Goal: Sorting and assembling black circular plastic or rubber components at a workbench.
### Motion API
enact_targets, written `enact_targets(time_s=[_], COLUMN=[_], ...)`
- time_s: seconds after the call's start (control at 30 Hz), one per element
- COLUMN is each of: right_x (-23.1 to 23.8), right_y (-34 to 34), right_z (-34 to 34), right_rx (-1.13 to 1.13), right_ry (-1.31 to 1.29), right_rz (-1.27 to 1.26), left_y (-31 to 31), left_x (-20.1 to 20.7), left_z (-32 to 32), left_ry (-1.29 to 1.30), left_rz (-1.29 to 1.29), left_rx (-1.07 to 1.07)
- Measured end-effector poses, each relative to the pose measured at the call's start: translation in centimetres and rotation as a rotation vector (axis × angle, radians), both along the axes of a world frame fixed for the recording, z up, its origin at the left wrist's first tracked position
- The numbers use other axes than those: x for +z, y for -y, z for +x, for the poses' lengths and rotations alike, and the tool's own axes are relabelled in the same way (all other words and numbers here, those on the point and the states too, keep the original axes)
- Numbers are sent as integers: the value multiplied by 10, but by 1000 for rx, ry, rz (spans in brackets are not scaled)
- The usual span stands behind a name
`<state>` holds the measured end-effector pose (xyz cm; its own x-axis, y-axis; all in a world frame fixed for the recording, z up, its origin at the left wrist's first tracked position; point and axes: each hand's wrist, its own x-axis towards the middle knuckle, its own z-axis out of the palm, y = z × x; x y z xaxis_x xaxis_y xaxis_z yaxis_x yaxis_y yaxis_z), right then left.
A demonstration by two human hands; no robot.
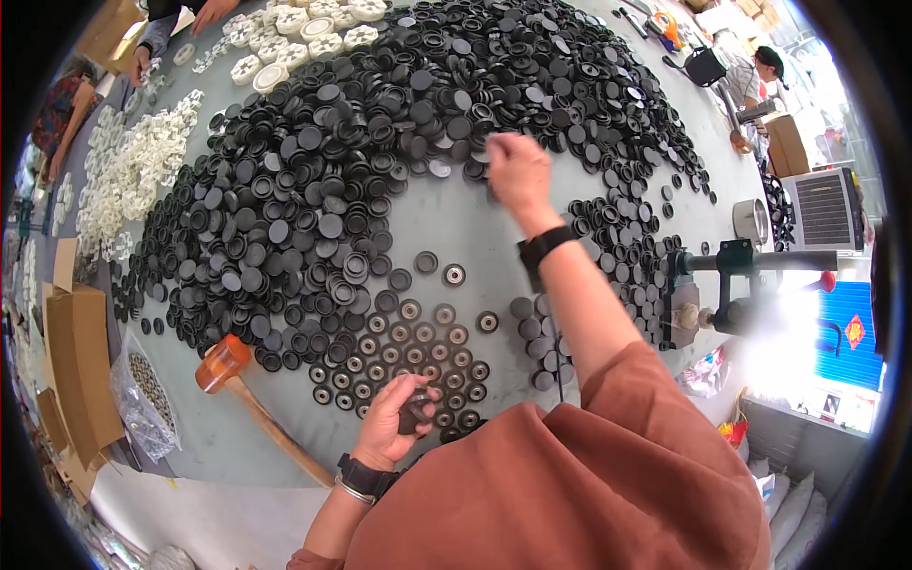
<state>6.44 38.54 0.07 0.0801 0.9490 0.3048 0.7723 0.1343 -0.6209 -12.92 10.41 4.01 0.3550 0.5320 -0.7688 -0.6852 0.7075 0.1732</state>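
My left hand is near my body at the table's front, its fingers closed round a dark round cap. Stretched forward, my right hand is at the near edge of a large heap of black round caps. Its fingers point down and are blurred, so whether they hold anything is hidden. Between the hands and the heap, several black caps with metal bearings in their centres lie flat in rows. Some reach close to my left hand.
A mallet with an orange head lies to the left, beside a clear bag of small metal parts and a cardboard box. White plastic parts are piled at far left. A green clamp-like press stands right. Other people work around the table.
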Motion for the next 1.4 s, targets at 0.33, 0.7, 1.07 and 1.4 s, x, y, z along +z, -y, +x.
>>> enact_targets(time_s=[0.33, 0.7, 1.07, 1.4], right_x=[-10, -8, -8, -18], right_y=[-27, -29, -46, -41], right_z=[36, 41, 23, 32], right_rx=[108, 146, 255, 291], right_ry=[476, 429, 456, 503], right_rz=[-217, -171, -208, -43], left_y=[-25, -20, -10, -4], left_x=[5, 3, -5, -10], left_z=[14, 26, 23, 18], left_ry=[66, 102, 107, 122], left_rz=[86, 40, 23, 5], left_rx=[-73, -81, -12, 41])
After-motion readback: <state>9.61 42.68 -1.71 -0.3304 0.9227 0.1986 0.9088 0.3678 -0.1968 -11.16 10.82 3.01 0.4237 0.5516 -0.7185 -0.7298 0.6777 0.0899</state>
